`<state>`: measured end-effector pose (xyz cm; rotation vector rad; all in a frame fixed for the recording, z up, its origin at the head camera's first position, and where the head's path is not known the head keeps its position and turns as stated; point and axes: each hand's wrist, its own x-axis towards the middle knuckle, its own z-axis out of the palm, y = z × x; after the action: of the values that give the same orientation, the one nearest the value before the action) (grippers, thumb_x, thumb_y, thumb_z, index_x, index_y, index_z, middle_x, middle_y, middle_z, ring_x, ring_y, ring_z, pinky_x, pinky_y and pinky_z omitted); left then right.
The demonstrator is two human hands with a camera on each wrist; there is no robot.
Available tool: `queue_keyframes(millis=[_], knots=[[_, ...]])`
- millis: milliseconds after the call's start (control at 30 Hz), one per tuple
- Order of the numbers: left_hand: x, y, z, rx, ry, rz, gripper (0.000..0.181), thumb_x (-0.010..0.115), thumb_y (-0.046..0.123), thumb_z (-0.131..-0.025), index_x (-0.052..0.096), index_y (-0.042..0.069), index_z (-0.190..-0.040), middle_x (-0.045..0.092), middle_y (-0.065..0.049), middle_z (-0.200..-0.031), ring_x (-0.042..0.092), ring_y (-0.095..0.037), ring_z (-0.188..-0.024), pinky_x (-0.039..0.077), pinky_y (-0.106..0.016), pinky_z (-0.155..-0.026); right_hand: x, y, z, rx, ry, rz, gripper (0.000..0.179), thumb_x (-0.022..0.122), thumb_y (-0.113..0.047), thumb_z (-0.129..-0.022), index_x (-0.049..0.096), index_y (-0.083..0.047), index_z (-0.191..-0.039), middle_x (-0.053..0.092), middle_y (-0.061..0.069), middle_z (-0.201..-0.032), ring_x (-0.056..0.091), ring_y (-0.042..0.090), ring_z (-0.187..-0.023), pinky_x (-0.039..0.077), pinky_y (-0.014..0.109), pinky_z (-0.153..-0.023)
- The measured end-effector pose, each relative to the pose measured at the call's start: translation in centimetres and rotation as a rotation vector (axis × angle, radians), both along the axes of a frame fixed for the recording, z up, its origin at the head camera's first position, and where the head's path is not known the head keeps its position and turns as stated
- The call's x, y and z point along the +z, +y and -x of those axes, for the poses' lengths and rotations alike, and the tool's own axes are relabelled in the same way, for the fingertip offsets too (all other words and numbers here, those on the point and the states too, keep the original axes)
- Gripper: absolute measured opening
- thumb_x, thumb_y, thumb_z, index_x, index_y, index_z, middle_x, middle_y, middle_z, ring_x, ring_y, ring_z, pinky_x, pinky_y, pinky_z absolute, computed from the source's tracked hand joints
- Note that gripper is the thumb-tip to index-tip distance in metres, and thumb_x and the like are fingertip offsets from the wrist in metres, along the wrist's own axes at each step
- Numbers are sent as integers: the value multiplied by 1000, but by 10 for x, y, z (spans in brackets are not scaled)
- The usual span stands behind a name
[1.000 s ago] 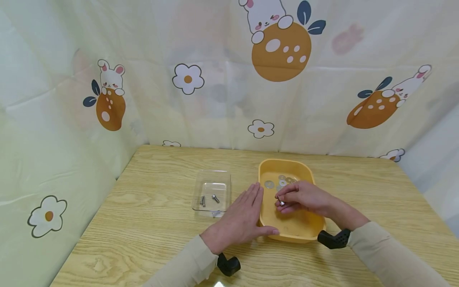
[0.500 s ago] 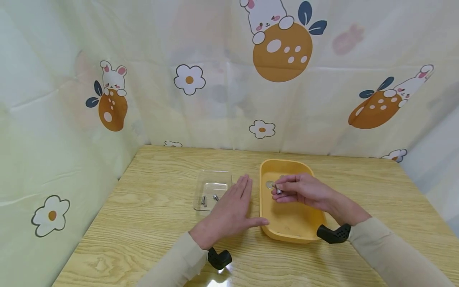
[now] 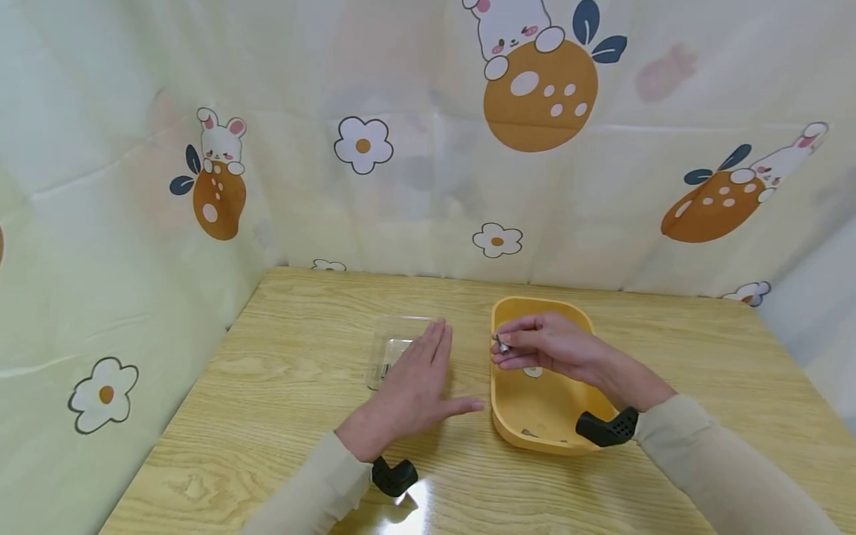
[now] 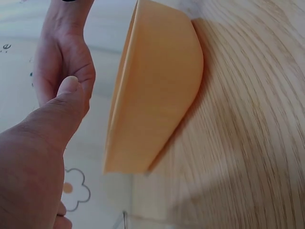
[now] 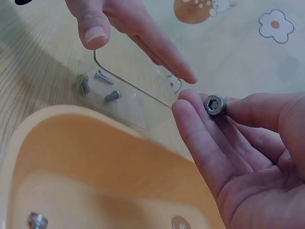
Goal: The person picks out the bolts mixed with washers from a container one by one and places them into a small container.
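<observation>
My right hand point(image 3: 558, 349) pinches a socket-head screw point(image 5: 216, 105) between thumb and fingers, over the left rim of the orange-yellow tub point(image 3: 535, 444). In the right wrist view its hex recess faces the camera. The left hand point(image 3: 411, 390) has straight fingers and a thumb held out towards the tub, apart from its wall. It overlaps a clear plastic box point(image 3: 376, 357) and hides much of it. Several screws point(image 5: 113, 95) lie in that box. Inside the tub are a washer point(image 3: 533, 371) and another screw point(image 5: 37, 220).
Both containers stand on a wood-grain table point(image 3: 294, 386), the tub to the right of the clear box. A patterned curtain point(image 3: 414, 200) hangs behind the table and along its left side.
The right hand has moved up and left with the screw, from over the tub's middle to its left rim. My left hand has come off the tub's edge and shifted left over the box.
</observation>
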<state>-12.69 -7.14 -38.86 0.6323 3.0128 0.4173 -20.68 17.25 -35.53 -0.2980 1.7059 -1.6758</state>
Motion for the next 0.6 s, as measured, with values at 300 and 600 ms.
queue_keyframes(millis=[300, 600], knots=[[-2, -20, 1, 33, 7, -12, 117, 41, 83, -84, 2, 1, -158, 0, -16, -167, 6, -30, -155, 20, -46, -124, 2, -23, 3, 17, 41, -48, 38, 56, -8, -100, 50, 16, -129, 74, 13, -103, 74, 24, -97, 58, 38, -90], [-4, -34, 0, 69, 18, 2, 118, 48, 79, -85, 3, -2, -158, 1, -19, -166, 7, -30, -155, 19, -45, -125, 1, -45, 6, 85, 76, -33, 34, 56, -6, -100, 52, 16, -126, 71, 17, -107, 73, 24, -98, 58, 39, -90]])
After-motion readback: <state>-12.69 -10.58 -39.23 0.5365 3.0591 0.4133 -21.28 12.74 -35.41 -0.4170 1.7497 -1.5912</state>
